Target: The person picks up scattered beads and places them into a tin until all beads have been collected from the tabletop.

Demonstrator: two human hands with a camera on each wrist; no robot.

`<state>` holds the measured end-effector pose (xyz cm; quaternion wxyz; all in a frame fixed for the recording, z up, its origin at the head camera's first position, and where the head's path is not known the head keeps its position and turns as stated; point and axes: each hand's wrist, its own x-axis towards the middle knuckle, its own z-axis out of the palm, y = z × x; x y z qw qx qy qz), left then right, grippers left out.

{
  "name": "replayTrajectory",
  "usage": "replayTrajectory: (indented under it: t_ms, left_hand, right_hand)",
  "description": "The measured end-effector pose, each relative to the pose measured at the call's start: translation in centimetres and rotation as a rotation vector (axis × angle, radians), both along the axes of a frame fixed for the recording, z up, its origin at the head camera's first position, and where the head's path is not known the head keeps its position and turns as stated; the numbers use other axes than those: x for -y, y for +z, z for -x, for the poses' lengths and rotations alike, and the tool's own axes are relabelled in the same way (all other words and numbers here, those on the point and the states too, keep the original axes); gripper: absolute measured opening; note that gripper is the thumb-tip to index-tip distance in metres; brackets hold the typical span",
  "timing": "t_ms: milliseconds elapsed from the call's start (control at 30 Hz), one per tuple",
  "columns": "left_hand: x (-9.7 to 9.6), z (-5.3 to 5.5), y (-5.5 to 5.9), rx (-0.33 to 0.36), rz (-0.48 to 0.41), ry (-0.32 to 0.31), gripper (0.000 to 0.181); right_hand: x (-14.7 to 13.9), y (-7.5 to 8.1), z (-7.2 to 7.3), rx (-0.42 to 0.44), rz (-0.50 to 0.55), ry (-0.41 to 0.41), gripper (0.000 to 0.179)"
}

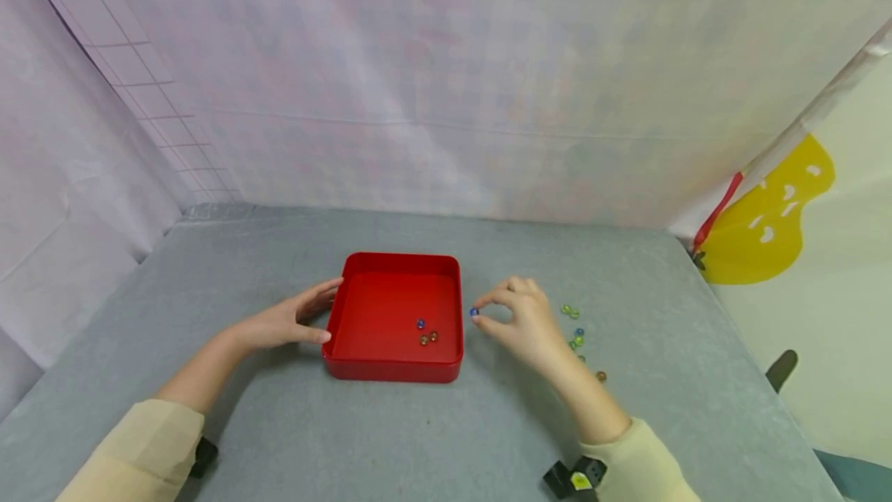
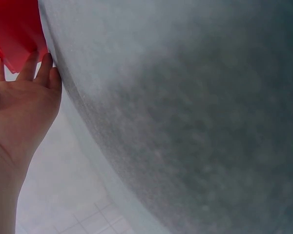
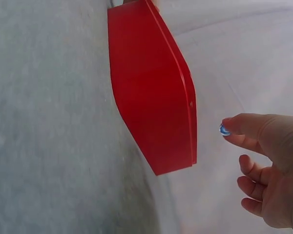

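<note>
Marble (image 1: 475, 313) sits pinched in right grip (image 1: 526, 325), relaxed left grip (image 1: 287, 323) touching red tray (image 1: 393, 371).

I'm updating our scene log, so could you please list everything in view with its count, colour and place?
Table: one, grey, in front of the person.
Tray: one, red, on the table.
Tray marbles: three, one blue and two brownish, in the tray's right half.
Held marble: one, blue, just right of the tray.
Loose marbles: at least six, mostly greenish, one blue, one brownish, on the table's right side.
Sheeting: count unclear, whitish, behind the table.
Yellow shape: one, white-marked, far right.
Dark rounded object: one, beyond the table's right edge.
Wrist devices: black, one at each wrist.
Sleeves: two, beige, on the forearms.
Left hand: one, bare, touching the tray's left side.
Right hand: one, bare, pinching the held marble.
</note>
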<state>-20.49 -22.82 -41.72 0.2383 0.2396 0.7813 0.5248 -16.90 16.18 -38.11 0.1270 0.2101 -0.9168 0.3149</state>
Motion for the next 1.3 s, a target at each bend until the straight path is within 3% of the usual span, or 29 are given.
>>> replayTrajectory:
  t_ms: [767, 1300]
  left_hand:
    - [-0.1, -0.1, 0.2, 0.019, 0.004, 0.013, 0.084]
    - [-0.1, -0.1, 0.1, 0.020, -0.012, -0.001, 0.083]
  right_hand:
    - [2.8, -0.7, 0.8, 0.035, 0.012, 0.024, 0.017]
    - [3.9, -1.8, 1.5, -0.002, -0.009, 0.063, 0.013]
